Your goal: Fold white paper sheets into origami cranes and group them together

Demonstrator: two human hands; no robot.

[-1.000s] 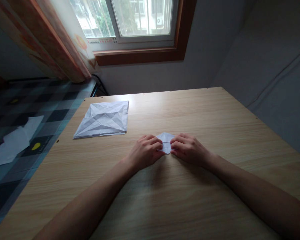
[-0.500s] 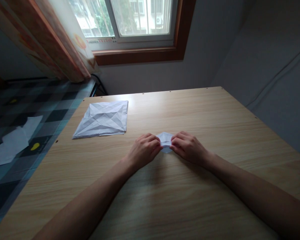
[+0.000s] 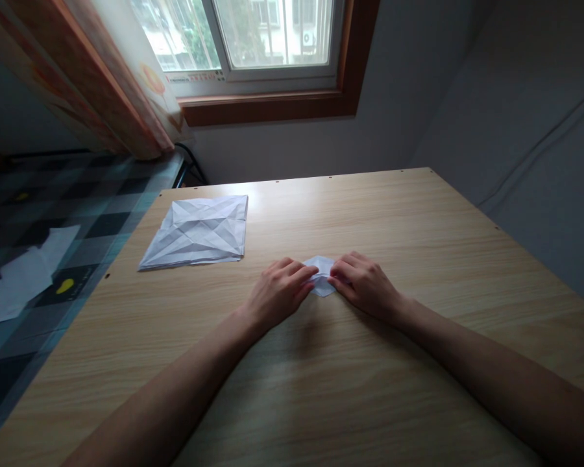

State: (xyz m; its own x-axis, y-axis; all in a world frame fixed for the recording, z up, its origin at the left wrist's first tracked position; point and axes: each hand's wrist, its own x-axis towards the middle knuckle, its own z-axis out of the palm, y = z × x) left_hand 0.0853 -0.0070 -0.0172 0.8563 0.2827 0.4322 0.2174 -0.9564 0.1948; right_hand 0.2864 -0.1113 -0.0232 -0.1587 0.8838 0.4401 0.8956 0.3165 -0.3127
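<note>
Between my two hands, near the middle of the wooden table, is a small folded piece of white paper. My left hand grips its left side, with the index finger reaching over the top and the thumb low at the near side. On the right side, my right hand pinches the paper with curled fingers and thumb. The fingers cover both side corners of the paper; a crease runs across its middle.
A stack of creased white paper sheets lies at the table's far left. Left of the table, more white paper rests on a checked cloth. A window and a curtain are beyond.
My left index finger has stretched further over the paper. The raised near fold of the paper now lies flatter, and the gap below it has closed.
</note>
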